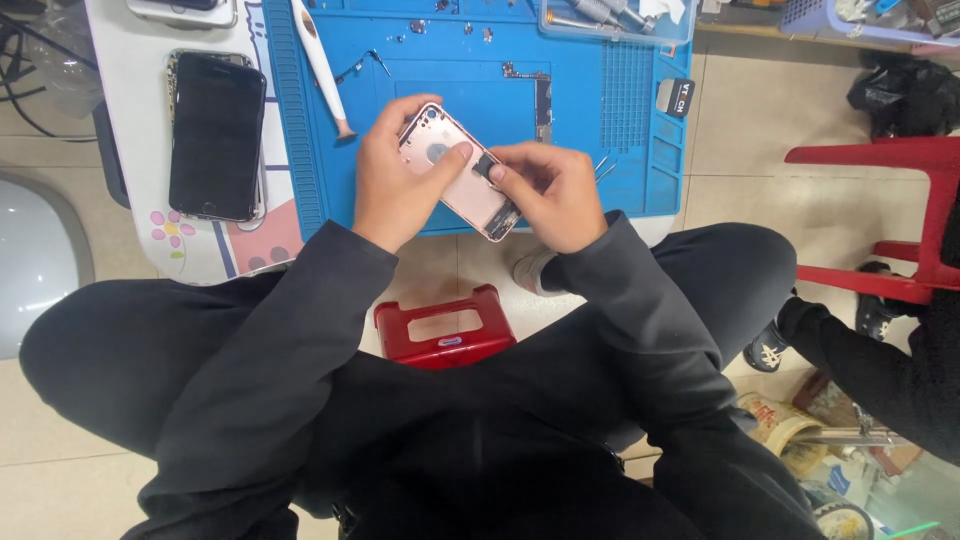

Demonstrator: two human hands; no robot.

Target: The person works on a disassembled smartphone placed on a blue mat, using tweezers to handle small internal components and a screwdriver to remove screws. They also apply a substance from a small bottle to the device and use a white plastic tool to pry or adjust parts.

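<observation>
Head view: looks down on two hands above the near edge of a blue work mat (pixel 620 130) that lies on a white tabletop (pixel 130 120).
Phone shell (pixel 462 172): pink metal back housing, opened, held just above the mat's near edge, tilted on a diagonal.
Left hand (pixel 392 185): closed around the upper end of the shell, thumb laid across its inner face.
Right hand (pixel 555 195): fingertips pinched shut on a small dark part (pixel 487 168) at the middle of the shell; grip tight and fine.
Handling, as a judgement: shell probably light and stiff, smooth and somewhat slippery; thin walls likely easy to bend, so better taken by the long side edges than by the open face. Dark part likely delicate, only for fingertips or tweezers.
Nearby on the mat: white screwdriver (pixel 320 65) toward the far left corner, narrow circuit board (pixel 541 95) behind the hands, tiny screws at the far edge.
On the tabletop's left side: black phone (pixel 216 135), face up.
Hidden or unclear: lower end of the shell covered by the right hand; exact kind of the dark part too small to tell; clear tray (pixel 620 20) at the far right corner cut off by the frame.
</observation>
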